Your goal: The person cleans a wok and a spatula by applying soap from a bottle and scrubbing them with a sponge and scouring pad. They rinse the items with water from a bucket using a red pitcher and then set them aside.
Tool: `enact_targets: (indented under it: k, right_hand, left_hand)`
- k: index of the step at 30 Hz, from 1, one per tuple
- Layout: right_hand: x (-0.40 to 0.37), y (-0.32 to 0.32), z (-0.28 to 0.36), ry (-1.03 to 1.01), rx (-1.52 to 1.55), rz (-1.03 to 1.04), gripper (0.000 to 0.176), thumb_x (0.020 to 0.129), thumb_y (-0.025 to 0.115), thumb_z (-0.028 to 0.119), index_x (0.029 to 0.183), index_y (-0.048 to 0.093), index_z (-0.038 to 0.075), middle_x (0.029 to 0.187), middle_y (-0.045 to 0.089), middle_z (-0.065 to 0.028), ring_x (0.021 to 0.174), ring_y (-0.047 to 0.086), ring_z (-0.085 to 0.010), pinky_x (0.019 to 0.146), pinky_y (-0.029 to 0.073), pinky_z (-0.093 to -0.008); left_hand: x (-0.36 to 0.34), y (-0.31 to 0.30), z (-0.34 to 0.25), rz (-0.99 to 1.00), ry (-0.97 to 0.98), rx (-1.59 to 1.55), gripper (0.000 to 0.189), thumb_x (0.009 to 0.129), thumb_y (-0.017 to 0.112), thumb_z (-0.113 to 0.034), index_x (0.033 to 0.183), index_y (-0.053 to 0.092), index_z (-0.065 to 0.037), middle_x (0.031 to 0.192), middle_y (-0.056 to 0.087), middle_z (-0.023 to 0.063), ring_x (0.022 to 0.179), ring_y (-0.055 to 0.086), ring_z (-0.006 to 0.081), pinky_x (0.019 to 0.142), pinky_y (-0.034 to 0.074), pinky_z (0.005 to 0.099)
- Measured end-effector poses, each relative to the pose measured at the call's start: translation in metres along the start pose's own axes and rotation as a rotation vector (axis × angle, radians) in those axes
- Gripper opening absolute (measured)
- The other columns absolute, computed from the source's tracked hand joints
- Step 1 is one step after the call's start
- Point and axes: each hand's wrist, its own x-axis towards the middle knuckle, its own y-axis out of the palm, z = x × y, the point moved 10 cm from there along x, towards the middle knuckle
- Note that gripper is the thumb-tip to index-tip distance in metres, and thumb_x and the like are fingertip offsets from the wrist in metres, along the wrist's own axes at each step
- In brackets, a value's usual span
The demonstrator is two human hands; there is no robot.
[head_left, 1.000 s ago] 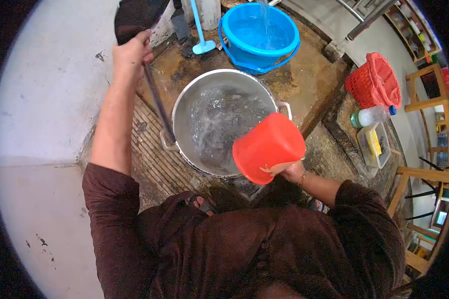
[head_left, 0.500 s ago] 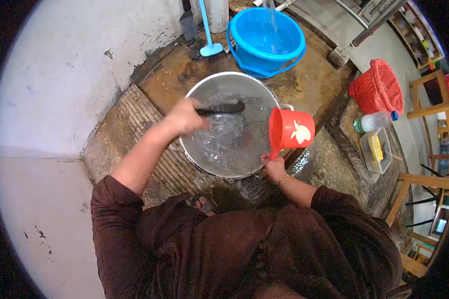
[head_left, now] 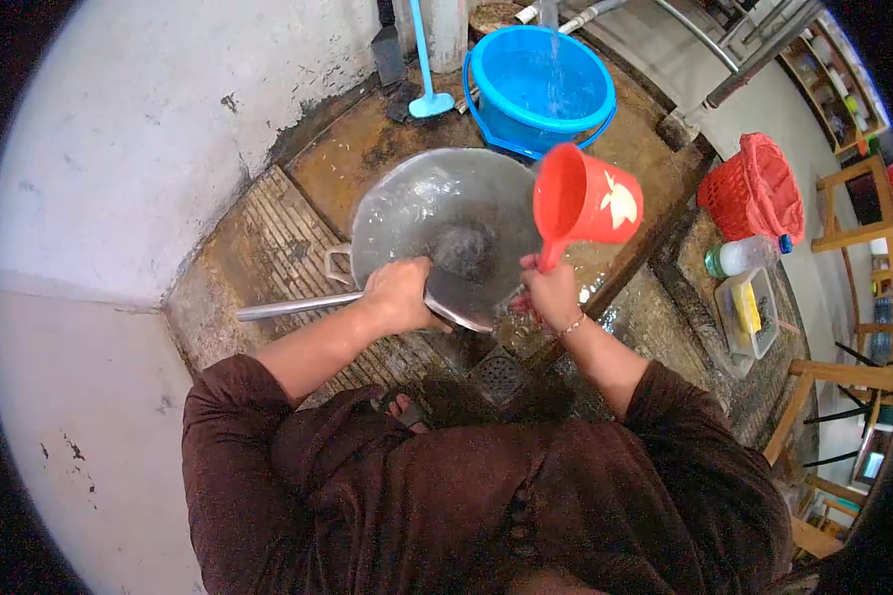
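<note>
The large metal pot (head_left: 387,198), with water in its bottom, tilts towards me on the wet floor. My left hand (head_left: 397,296) is closed at its near left rim. From under that hand a long silver metal handle (head_left: 298,307) sticks out to the left; the tool's working end cannot be made out. My right hand (head_left: 554,290) grips the handle of a red plastic dipper (head_left: 587,193) with a pale fruit print. The dipper is raised beside the pot's right rim, its mouth turned left.
Water runs into a blue bucket (head_left: 541,129) behind the pot. A light-blue long-handled tool (head_left: 432,104) leans near the wall. On the right are a red basket (head_left: 749,193), a bottle (head_left: 747,258) and a plastic box (head_left: 751,317). A floor drain (head_left: 498,377) lies close to my feet.
My left hand has moved down from over the water to the near rim, and the pot now tips towards me. My right hand has lifted the dipper slightly.
</note>
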Motion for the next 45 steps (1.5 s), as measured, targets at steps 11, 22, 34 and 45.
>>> enact_targets:
  k: [11, 22, 34, 45]
  right_hand:
    - [0.019, 0.044, 0.065, -0.048, 0.238, 0.074, 0.008, 0.081, 0.051, 0.005, 0.086, 0.053, -0.001, 0.062, 0.054, -0.0077, 0.047, 0.061, -0.0240, 0.036, 0.049, -0.0338]
    - [0.034, 0.062, 0.128, -0.211, 0.318, 0.092, 0.004, 0.080, 0.052, 0.005, 0.078, 0.054, 0.002, 0.063, 0.055, -0.0077, 0.045, 0.056, -0.0187, 0.039, 0.048, -0.0339]
    - [0.014, 0.001, 0.238, -0.319, -0.434, 0.081, 0.029, 0.085, 0.059, 0.031, 0.088, 0.053, 0.003, 0.059, 0.047, -0.0009, 0.041, 0.047, -0.0122, 0.035, 0.042, -0.0286]
    - [0.129, -0.077, 0.252, -0.073, -1.118, 0.127, 0.024, 0.079, 0.049, 0.020, 0.071, 0.059, 0.000, 0.059, 0.059, -0.0154, 0.044, 0.058, -0.0243, 0.038, 0.043, -0.0370]
  left_hand:
    - [-0.020, -0.037, 0.014, -0.310, -0.070, -0.045, 0.067, 0.059, 0.075, -0.018, 0.116, 0.046, 0.003, 0.088, 0.064, 0.0202, 0.087, 0.062, 0.0372, 0.078, 0.049, 0.0435]
    - [-0.010, -0.097, 0.013, -0.549, 0.084, -0.062, 0.045, 0.066, 0.065, -0.010, 0.110, 0.058, -0.010, 0.088, 0.064, 0.0192, 0.084, 0.061, 0.0370, 0.075, 0.048, 0.0439]
    - [0.019, -0.221, -0.003, -0.764, 0.181, -0.074, 0.039, 0.070, 0.058, 0.002, 0.109, 0.060, -0.006, 0.097, 0.066, 0.0141, 0.093, 0.063, 0.0227, 0.083, 0.046, 0.0306]
    - [0.057, -0.244, 0.029, -0.586, -0.099, -0.284, 0.035, 0.064, 0.073, -0.013, 0.095, 0.066, 0.000, 0.078, 0.066, 0.0128, 0.072, 0.062, 0.0202, 0.070, 0.048, 0.0319]
